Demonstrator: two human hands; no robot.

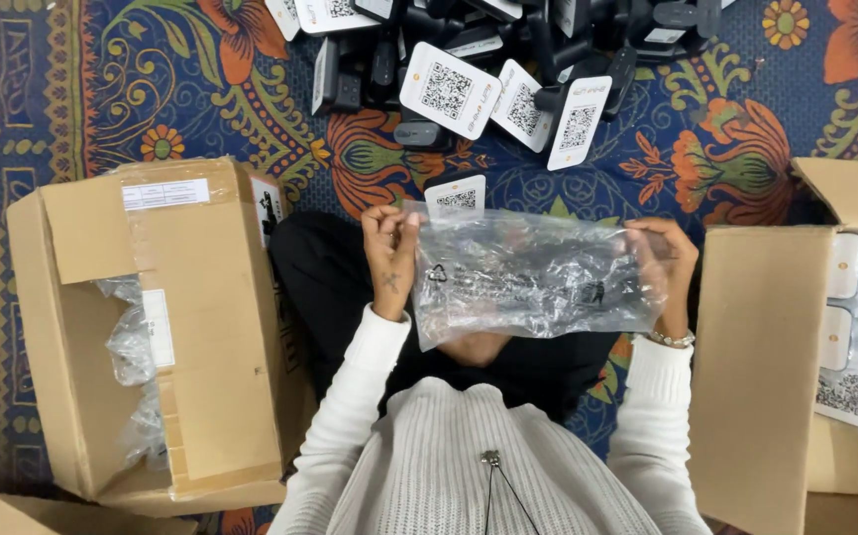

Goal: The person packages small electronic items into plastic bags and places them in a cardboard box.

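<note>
A clear crinkled plastic bag (533, 274) is stretched flat between my two hands above my lap. My left hand (390, 260) pinches its left edge near the top corner. My right hand (665, 269) grips the right edge, partly seen through the plastic. Just behind the bag stands a small black device with a white printed card (456, 194) on it. Whether the bag holds anything cannot be told.
A pile of black devices with white cards (508, 59) lies on the patterned rug (191, 79) ahead. An open cardboard box (166, 327) with clear plastic bags is at my left. Another cardboard box (761, 376) holding white-carded items is at my right.
</note>
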